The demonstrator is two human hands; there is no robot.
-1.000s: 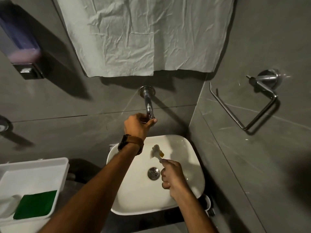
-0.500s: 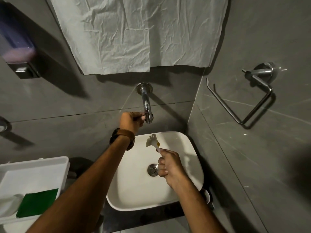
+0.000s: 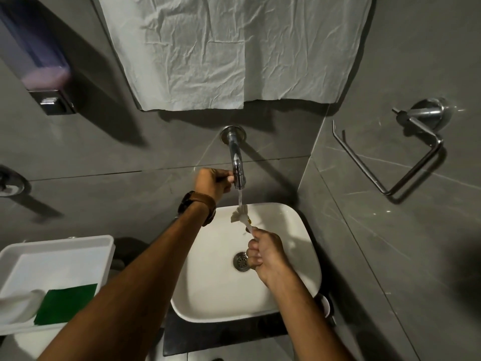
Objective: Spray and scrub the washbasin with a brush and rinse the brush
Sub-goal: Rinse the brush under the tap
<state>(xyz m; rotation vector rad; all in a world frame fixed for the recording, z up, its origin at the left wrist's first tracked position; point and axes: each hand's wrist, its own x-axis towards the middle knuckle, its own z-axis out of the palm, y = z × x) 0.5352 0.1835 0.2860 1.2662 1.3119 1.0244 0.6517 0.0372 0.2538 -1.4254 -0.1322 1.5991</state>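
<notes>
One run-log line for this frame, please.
stage: rinsing brush | left hand: on tap | right hand: holds brush under water | washbasin: below

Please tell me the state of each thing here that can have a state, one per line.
Tap: running, water falling on the brush.
Brush: held under the stream.
Left hand: at the tap's end.
Right hand: shut on the brush handle.
Washbasin: drain open.
Soap dispenser: partly filled.
Ring holder: bare.

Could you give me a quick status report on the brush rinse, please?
Left hand at tap, water running. Right hand fisted on brush, bristles under stream, above washbasin. Nothing obstructing.
</notes>
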